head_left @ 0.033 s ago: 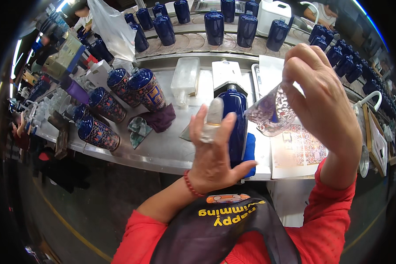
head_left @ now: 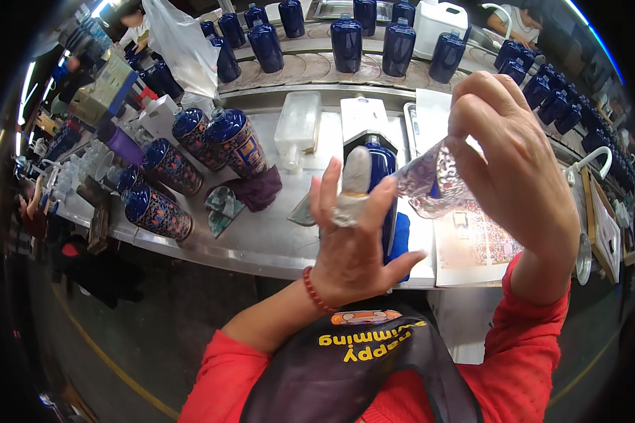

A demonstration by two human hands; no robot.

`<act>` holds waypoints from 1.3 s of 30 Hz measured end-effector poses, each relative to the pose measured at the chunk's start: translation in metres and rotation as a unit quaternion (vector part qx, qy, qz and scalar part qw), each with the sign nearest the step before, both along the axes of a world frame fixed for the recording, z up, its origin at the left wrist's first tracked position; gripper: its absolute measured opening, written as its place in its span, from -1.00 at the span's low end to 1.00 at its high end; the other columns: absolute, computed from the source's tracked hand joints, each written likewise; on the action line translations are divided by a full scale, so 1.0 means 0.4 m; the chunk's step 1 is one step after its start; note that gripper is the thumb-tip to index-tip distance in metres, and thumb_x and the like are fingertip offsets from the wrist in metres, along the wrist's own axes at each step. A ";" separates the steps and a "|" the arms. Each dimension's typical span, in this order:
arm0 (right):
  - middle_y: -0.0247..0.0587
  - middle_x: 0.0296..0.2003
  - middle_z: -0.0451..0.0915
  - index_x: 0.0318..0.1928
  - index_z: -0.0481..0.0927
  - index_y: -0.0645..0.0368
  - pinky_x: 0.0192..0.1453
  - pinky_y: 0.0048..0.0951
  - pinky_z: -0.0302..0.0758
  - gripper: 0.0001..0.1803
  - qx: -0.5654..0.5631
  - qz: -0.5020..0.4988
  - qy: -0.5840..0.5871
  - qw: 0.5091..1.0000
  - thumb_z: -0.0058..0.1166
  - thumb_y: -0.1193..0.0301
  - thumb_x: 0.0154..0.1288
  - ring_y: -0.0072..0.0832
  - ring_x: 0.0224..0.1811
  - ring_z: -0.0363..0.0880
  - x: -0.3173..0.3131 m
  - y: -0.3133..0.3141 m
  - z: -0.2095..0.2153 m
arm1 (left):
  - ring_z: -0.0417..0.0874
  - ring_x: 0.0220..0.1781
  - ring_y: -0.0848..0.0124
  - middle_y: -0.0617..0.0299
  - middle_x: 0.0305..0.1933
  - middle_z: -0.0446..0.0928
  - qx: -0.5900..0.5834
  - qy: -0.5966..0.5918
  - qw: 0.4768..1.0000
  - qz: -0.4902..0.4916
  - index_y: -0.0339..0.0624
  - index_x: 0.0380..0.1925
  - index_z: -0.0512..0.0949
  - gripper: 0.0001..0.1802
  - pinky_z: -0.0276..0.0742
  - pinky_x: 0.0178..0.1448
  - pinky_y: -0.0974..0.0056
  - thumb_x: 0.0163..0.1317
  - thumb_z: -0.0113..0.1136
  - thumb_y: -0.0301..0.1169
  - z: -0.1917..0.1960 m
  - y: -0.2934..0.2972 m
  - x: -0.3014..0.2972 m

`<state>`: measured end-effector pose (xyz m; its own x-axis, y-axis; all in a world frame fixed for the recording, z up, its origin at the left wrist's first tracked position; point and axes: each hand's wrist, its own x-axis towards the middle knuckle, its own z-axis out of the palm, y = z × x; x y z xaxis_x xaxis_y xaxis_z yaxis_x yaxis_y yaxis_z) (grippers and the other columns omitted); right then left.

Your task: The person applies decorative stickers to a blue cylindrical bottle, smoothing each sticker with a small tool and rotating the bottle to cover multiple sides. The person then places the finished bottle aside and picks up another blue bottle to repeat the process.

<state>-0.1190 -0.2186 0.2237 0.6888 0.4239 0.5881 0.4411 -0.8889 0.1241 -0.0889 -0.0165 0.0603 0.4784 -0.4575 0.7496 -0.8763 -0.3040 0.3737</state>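
My right hand (head_left: 504, 148) is raised and pinches a limp, see-through film with a lacy colored pattern (head_left: 430, 190), which hangs folded from its fingers. Low over the bench, my left hand (head_left: 353, 250) has its fingers spread. A pale covering (head_left: 358, 173) wraps one of its fingers. That hand's index fingertip is close to the film's left corner; whether they touch I cannot tell. Beneath my left hand lies a glossy dark blue bottle (head_left: 381, 163), its neck in a dark angular holder (head_left: 353, 139). Part of the bottle is hidden by the hand. A bright blue cloth (head_left: 400, 240) lies beside it.
Several patterned blue bottles (head_left: 241, 144) stand at left by a purple cloth (head_left: 261, 189) and green scraper-like piece (head_left: 224, 208). A clear bottle-shaped container (head_left: 298, 127) lies behind. At right is a printed sheet (head_left: 476, 247). Plain blue bottles (head_left: 346, 46) line the conveyor (head_left: 310, 67).
My left hand has shifted slightly right and toward me. The film's folds have changed a little in my right hand. The bottles on the conveyor have moved slightly right.
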 end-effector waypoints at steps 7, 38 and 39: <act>-0.05 -0.24 0.45 -0.33 0.42 0.24 -0.04 -0.23 0.43 -0.80 0.068 0.045 0.031 0.996 0.19 0.64 0.07 -0.11 -0.20 0.47 -0.061 0.041 0.018 | 0.42 0.26 -0.26 -0.02 -0.10 0.56 -0.046 -0.056 0.997 0.000 -0.21 -0.12 0.58 -0.66 -0.12 0.56 -0.38 0.08 0.33 -0.37 0.144 0.021 0.046; 0.01 -0.06 0.51 0.00 0.59 0.25 0.17 -0.18 0.44 -0.77 0.364 -0.117 0.041 0.923 0.19 0.50 0.36 -0.05 0.06 0.48 0.109 -0.075 -0.489 | 0.37 0.30 -0.10 -0.05 0.01 0.61 -0.009 0.046 0.995 0.084 -0.21 -0.03 0.60 -0.64 0.05 0.46 -0.12 0.45 0.16 -0.13 -0.042 -0.018 0.279; 0.05 0.09 0.47 0.22 0.56 0.23 0.21 -0.17 0.46 -0.57 0.374 -0.107 0.050 0.920 0.20 0.49 0.36 -0.05 0.09 0.47 0.088 -0.064 -0.491 | 0.36 0.31 -0.12 -0.15 0.18 0.56 0.036 0.043 0.996 0.063 -0.33 0.17 0.52 -0.45 0.06 0.48 -0.12 0.50 0.08 -0.04 -0.039 0.015 0.240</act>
